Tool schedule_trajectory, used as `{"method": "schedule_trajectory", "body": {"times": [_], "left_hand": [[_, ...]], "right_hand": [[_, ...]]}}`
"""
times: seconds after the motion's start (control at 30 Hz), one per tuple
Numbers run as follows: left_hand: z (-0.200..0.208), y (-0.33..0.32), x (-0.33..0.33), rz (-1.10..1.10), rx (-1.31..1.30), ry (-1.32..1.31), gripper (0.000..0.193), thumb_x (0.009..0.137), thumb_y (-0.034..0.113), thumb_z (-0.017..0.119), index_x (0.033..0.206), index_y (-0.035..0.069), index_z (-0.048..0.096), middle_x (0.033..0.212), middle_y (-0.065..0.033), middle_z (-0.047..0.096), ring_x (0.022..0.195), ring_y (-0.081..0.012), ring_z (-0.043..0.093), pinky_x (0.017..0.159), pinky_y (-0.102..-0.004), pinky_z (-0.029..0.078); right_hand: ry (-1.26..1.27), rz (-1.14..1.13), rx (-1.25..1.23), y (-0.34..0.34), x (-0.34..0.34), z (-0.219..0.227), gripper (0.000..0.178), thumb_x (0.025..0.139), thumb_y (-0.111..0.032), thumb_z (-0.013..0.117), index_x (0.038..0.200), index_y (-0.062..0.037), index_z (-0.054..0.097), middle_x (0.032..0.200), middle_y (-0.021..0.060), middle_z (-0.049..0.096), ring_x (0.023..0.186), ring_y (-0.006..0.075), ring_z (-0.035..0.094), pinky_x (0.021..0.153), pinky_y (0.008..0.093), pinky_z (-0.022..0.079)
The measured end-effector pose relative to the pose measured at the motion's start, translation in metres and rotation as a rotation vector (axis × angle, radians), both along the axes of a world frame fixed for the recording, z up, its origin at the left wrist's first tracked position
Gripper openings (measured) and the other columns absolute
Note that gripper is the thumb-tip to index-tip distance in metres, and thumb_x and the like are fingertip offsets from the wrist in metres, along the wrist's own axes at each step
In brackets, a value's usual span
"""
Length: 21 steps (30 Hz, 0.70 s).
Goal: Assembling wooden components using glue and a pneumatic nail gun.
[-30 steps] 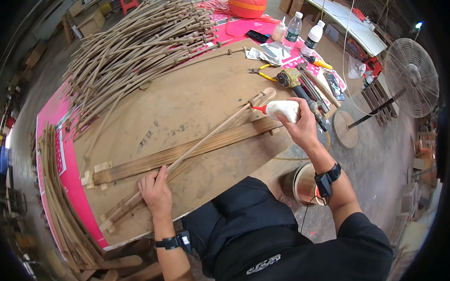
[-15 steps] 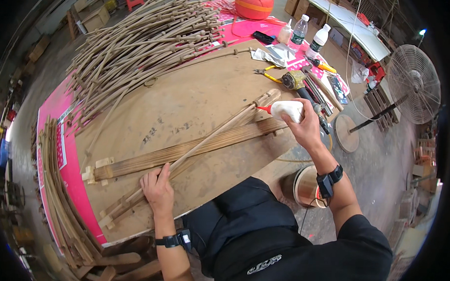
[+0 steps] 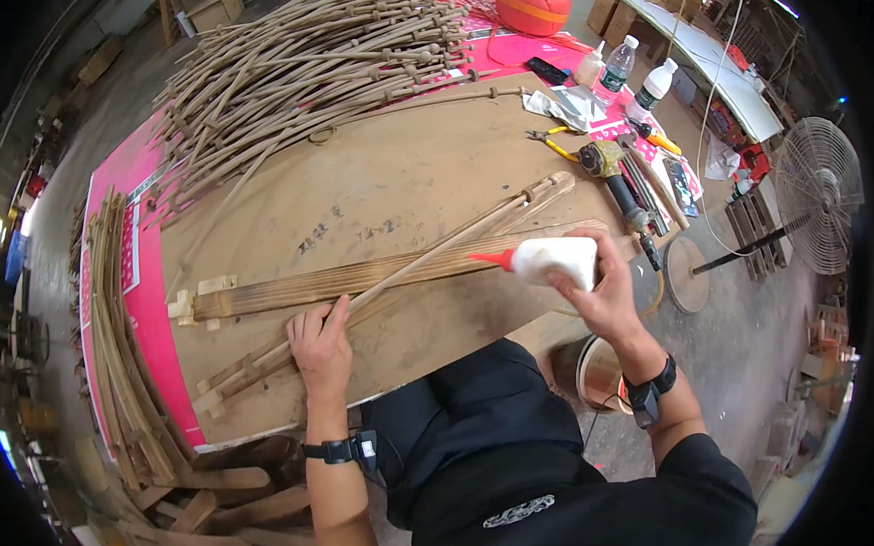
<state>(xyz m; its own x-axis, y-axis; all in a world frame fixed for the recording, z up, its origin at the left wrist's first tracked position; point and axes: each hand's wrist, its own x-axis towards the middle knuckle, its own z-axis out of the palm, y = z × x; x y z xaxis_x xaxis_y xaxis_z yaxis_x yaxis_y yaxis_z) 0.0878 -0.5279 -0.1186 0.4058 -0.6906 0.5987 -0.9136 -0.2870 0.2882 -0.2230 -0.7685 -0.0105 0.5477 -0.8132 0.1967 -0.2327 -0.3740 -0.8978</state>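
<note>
My right hand (image 3: 611, 296) is wrapped round a white squeeze bottle (image 3: 557, 261) with a long red nozzle. The bottle is tipped on its side, its nozzle pointing left over a flat grooved wooden slat (image 3: 360, 282). With my left hand (image 3: 321, 350) I grip a thin wooden rod (image 3: 428, 253), thumb along its upper side. That rod slants across the slat, and its far end lies by the rounded tip of another wooden strip (image 3: 554, 188). Small pale wooden blocks (image 3: 217, 285) sit around the slat's left end. Whether the nozzle touches anything cannot be told.
A big heap of thin knobbed rods (image 3: 309, 66) covers the table's far left. Bent wooden strips (image 3: 117, 329) lie along the left edge. Yellow-handled pliers (image 3: 559, 139), a power tool (image 3: 614, 178) and bottles (image 3: 617, 66) stand or lie far right. Beyond is a fan (image 3: 820, 195).
My right hand has drawn the bottle nearer to me, away from the rod's far end. My left hand keeps its hold on the rod. The whole view has shifted a little.
</note>
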Motion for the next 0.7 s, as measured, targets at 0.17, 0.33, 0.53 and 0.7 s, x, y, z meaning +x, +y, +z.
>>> {"method": "schedule_trajectory", "body": {"times": [0.17, 0.33, 0.53, 0.7], "left_hand": [[-0.004, -0.001, 0.001, 0.012, -0.016, 0.006, 0.028, 0.089, 0.008, 0.076, 0.115, 0.015, 0.081, 0.096, -0.0048, 0.065, 0.094, -0.0292, 0.062, 0.087, -0.0452, 0.048], [-0.001, -0.001, 0.000, 0.028, -0.023, 0.008, 0.029, 0.088, 0.008, 0.074, 0.115, 0.016, 0.081, 0.096, -0.0050, 0.065, 0.093, -0.0287, 0.062, 0.086, -0.0442, 0.048], [0.003, -0.003, -0.004, 0.024, -0.031, 0.024, 0.031, 0.087, 0.006, 0.073, 0.115, 0.016, 0.081, 0.096, -0.0051, 0.065, 0.094, -0.0277, 0.062, 0.086, -0.0436, 0.048], [0.004, -0.003, -0.004, 0.018, -0.055, 0.037, 0.032, 0.086, 0.005, 0.074, 0.116, 0.015, 0.080, 0.096, -0.0050, 0.065, 0.094, -0.0273, 0.062, 0.086, -0.0432, 0.047]], "right_hand": [[0.096, 0.071, -0.130, 0.019, 0.032, -0.003, 0.057, 0.082, -0.013, 0.091, 0.130, -0.0044, 0.059, 0.112, 0.0123, 0.072, 0.102, 0.0217, 0.072, 0.086, 0.0348, 0.058], [0.097, 0.086, -0.105, 0.023, 0.053, -0.003, 0.056, 0.082, -0.014, 0.091, 0.128, -0.0038, 0.060, 0.107, 0.0135, 0.073, 0.098, 0.0235, 0.074, 0.083, 0.0359, 0.059], [0.132, 0.085, -0.136, 0.019, 0.060, -0.013, 0.055, 0.082, -0.013, 0.090, 0.127, -0.0037, 0.060, 0.108, 0.0137, 0.074, 0.098, 0.0223, 0.073, 0.083, 0.0353, 0.059], [0.108, 0.073, -0.180, 0.020, 0.064, -0.012, 0.055, 0.083, -0.012, 0.090, 0.127, -0.0031, 0.059, 0.109, 0.0140, 0.074, 0.099, 0.0218, 0.073, 0.084, 0.0349, 0.059]]}}
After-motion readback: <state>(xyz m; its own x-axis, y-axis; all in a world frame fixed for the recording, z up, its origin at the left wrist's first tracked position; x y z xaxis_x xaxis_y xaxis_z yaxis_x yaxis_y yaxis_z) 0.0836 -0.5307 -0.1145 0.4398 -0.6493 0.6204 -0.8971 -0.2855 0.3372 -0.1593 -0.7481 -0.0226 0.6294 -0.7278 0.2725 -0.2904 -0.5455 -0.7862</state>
